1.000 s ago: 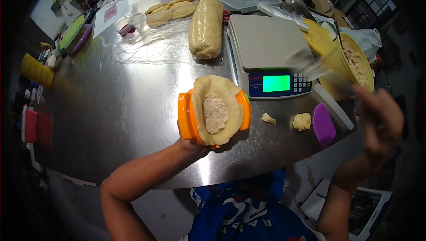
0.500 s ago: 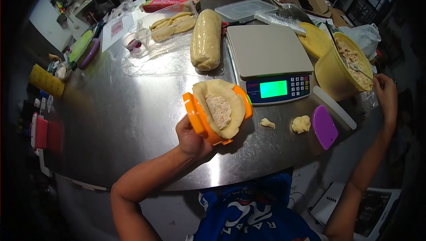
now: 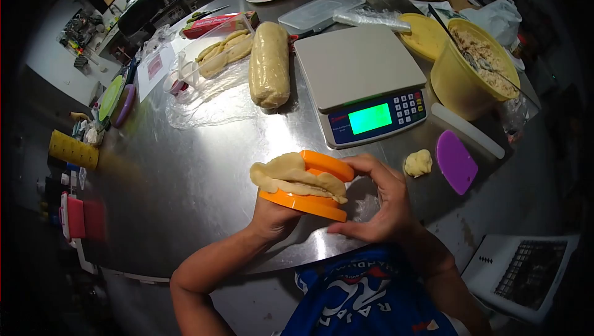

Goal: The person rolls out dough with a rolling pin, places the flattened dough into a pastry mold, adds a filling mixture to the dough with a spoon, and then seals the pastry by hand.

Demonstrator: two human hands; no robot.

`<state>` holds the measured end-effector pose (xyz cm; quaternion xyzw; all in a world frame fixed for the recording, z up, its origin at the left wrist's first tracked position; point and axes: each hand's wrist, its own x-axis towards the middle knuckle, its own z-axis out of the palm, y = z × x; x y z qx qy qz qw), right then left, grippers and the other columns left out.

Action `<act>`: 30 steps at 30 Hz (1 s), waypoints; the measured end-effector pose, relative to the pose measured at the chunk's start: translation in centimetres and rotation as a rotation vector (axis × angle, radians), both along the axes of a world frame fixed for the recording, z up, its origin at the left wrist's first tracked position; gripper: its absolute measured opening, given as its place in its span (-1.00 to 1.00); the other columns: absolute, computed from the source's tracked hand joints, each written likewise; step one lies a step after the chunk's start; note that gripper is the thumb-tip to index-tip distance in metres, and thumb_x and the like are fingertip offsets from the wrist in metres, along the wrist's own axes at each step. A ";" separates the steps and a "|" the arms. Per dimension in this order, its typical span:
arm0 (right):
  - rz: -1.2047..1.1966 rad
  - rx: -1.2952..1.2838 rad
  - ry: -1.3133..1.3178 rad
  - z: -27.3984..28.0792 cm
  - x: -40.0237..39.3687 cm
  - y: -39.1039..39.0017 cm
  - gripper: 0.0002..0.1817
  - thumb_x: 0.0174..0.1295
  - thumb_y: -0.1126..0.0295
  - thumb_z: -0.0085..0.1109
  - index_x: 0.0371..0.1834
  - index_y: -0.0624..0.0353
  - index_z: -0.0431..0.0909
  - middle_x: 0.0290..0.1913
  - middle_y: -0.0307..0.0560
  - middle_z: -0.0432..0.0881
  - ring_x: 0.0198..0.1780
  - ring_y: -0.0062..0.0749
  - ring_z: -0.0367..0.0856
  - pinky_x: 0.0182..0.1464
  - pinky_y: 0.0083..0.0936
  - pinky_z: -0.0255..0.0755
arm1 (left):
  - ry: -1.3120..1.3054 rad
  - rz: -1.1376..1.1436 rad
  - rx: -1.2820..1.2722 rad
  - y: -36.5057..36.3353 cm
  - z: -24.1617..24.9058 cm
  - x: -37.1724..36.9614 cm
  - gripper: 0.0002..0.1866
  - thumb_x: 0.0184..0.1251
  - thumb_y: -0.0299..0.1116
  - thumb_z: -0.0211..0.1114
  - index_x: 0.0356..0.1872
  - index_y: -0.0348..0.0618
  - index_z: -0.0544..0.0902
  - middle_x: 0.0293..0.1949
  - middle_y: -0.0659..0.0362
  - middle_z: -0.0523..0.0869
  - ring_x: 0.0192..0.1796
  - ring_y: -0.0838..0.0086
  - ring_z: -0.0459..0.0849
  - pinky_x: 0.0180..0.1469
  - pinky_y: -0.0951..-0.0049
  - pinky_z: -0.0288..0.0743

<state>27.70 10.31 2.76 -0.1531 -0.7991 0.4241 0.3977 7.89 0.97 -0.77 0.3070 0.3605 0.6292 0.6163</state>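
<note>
An orange dough press (image 3: 303, 205) is partly folded, its two halves tilted toward each other. A round of pale dough (image 3: 284, 174) sits between them, its edges sticking out past the rim; the filling is now hidden inside. My left hand (image 3: 272, 217) is closed around the press from below and the left. On the right, my right hand (image 3: 387, 203) curves around the press, fingertips at the upper half and thumb at the lower edge. A small dough lump (image 3: 418, 163) and a purple scraper (image 3: 456, 163) lie right of that hand.
A digital scale (image 3: 365, 67) stands behind the press. Beside it are a wrapped dough log (image 3: 270, 67) and a yellow tub of filling (image 3: 461, 79) with a spoon in it. A white rolling pin (image 3: 468, 130) lies nearby. Shaped pastries sit in a clear container (image 3: 247, 23).
My right hand has left the spoon at the tub and come to the press. The press has moved down and folded over the filling. The view has shifted slightly.
</note>
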 end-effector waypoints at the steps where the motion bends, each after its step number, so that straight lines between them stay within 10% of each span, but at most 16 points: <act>1: -0.009 -0.008 -0.004 0.1 -0.2 -0.1 -0.12 -0.16 0.13 0.70 0.21 0.30 0.45 0.00 0.09 0.63 -0.01 -0.24 0.69 0.02 -0.40 0.56 | -0.017 0.006 -0.011 -0.1 0.1 -0.1 -0.23 0.08 -0.28 0.60 0.29 -0.21 0.37 0.16 0.02 0.59 0.17 0.23 0.65 0.28 0.15 0.56; 9: -0.056 0.093 0.081 0.1 -1.2 -0.4 -0.47 -0.19 0.41 0.56 -0.13 0.32 0.50 -0.28 0.02 0.58 -0.26 -0.21 0.66 -0.23 -0.41 0.53 | 0.072 -0.038 -0.087 -0.2 1.4 -0.4 -0.30 0.10 -0.24 0.59 0.23 -0.20 0.43 0.08 0.02 0.62 0.11 0.23 0.67 0.23 0.17 0.59; 15: -0.018 0.107 0.151 -0.1 -0.9 -0.4 -0.55 -0.25 0.47 0.48 -0.23 0.29 0.52 -0.35 -0.01 0.56 -0.31 -0.21 0.62 -0.28 -0.42 0.50 | 0.363 -0.133 0.487 1.9 0.9 -0.7 -0.68 0.23 -0.27 0.51 -0.17 -0.07 0.52 -0.22 0.13 0.67 -0.05 0.30 0.64 0.02 0.26 0.62; 30: -0.066 0.053 0.027 1.9 -0.6 0.0 -0.45 -0.19 0.50 0.52 -0.02 0.30 0.57 -0.14 0.03 0.63 -0.12 -0.16 0.68 -0.10 -0.38 0.59 | 0.551 0.056 0.466 2.2 1.3 0.1 -0.63 0.05 -0.39 0.61 -0.16 -0.27 0.66 -0.17 0.03 0.76 -0.12 0.29 0.74 -0.05 0.36 0.60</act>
